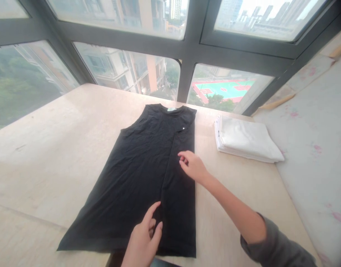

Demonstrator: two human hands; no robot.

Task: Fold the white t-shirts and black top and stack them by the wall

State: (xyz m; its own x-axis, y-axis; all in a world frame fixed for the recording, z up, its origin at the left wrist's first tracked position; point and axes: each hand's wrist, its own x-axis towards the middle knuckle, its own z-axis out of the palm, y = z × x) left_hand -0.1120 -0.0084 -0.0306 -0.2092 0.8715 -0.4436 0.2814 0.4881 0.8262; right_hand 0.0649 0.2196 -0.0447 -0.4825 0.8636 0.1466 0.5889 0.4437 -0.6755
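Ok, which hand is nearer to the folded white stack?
The right hand, over the folded-in side of the black shirt, left of the white stack. The left hand is farther off, down near the shirt's bottom hem.

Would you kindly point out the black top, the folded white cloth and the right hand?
Black top (134, 167), head view: middle of its body.
Folded white cloth (247, 138), head view: its upper surface.
Right hand (195, 168), head view: its middle.
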